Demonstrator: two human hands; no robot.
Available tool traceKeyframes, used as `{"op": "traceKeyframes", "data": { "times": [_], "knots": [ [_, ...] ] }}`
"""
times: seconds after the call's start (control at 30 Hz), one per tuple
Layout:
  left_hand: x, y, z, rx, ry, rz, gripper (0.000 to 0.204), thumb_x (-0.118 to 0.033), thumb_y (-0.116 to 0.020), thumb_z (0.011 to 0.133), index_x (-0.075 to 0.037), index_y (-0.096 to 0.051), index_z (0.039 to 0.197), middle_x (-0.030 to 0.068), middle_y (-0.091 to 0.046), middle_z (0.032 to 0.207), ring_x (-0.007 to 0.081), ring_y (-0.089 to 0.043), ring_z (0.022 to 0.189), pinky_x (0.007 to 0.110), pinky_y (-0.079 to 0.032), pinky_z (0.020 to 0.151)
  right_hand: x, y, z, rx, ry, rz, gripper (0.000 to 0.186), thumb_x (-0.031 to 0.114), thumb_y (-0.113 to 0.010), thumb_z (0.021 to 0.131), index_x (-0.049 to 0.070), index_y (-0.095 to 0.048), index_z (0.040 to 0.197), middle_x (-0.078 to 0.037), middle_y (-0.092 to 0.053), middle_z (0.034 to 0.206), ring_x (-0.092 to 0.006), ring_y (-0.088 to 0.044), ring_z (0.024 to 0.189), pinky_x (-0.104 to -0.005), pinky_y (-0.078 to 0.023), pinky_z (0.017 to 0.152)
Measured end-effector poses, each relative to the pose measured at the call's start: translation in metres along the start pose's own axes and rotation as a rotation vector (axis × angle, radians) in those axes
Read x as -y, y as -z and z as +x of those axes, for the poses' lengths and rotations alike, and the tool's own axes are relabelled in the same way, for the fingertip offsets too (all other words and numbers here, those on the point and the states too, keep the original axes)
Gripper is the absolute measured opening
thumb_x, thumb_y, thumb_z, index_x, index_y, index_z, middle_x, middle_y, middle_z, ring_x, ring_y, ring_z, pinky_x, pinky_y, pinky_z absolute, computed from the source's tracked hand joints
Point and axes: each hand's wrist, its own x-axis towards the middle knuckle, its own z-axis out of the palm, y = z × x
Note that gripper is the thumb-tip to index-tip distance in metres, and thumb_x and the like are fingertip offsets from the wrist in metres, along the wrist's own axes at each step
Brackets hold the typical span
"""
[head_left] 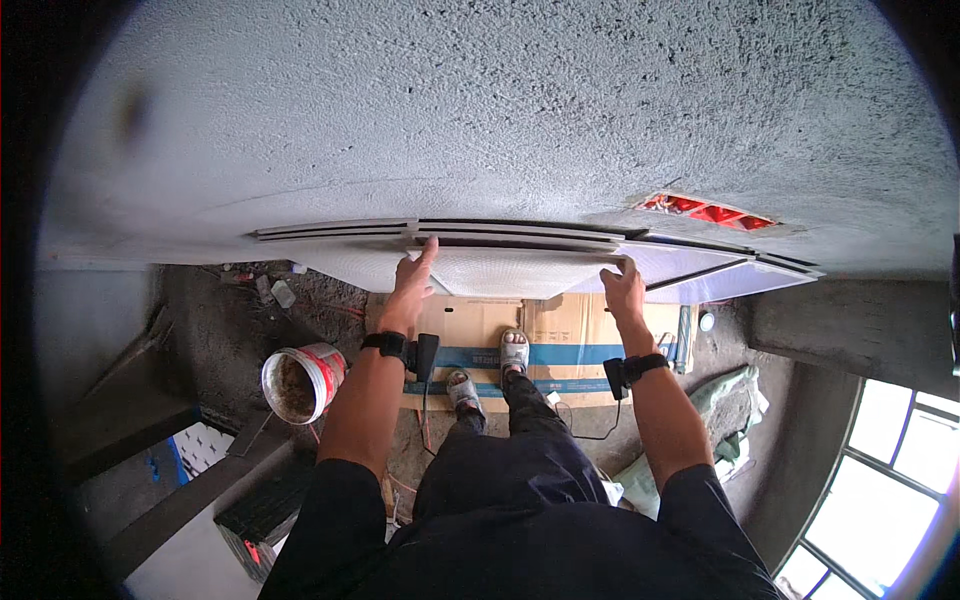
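Note:
Several large, pale tiles lean in a row against the rough grey wall [480,120]. My left hand [408,288] is closed around the upper left corner of the front tile [515,272], one finger pointing up past its edge. At the upper right corner, my right hand [624,290] is closed with its fingers bent over the edge. More tiles stand behind the held one, with a white tile [350,262] to its left and a bluish-white tile [710,282] to its right. Parts of my fingers behind the tile are hidden.
Flattened cardboard [575,318] with blue stripes lies under the tiles and my feet. A dirty bucket [300,385] stands at the left, and a crumpled green-white sack [735,425] lies at the right. Red electrical boxes [708,210] sit in the wall. Cables hang from my wrist straps.

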Motion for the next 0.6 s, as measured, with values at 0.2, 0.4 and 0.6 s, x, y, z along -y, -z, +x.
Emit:
{"op": "traceKeyframes", "data": {
  "times": [0.2,0.4,0.6],
  "knots": [
    [-0.001,0.002,0.007,0.008,0.02,0.019,0.116,-0.073,-0.068,0.069,0.009,-0.027,0.141,0.0214,-0.04,0.139,0.0334,-0.046,0.125,0.045,-0.049,0.095,0.001,-0.001,0.004,-0.006,0.004,-0.001,0.056,0.03,-0.061,0.077,-0.002,-0.052,0.122,-0.024,-0.066,0.106,-0.0412,-0.061,0.105,-0.0458,-0.045,0.092],
    [-0.002,-0.003,0.011,-0.077,0.018,0.055,0.112,-0.076,-0.067,0.067,0.014,-0.041,0.129,0.0224,-0.053,0.122,0.03,-0.056,0.109,0.041,-0.054,0.079,0.003,0.0,0.008,-0.006,-0.015,-0.002,0.052,0.024,-0.065,0.076,-0.003,-0.056,0.119,-0.025,-0.063,0.116,-0.0382,-0.06,0.11,-0.0431,-0.046,0.095],
    [-0.005,-0.002,0.012,-0.033,-0.028,0.019,0.108,-0.073,-0.067,0.07,0.014,-0.041,0.128,0.0216,-0.054,0.117,0.03,-0.056,0.106,0.043,-0.052,0.081,0.007,0.002,0.008,0.01,-0.011,-0.006,0.053,0.024,-0.065,0.077,-0.004,-0.055,0.12,-0.025,-0.062,0.118,-0.0379,-0.061,0.11,-0.0427,-0.046,0.094]
  ]
}}
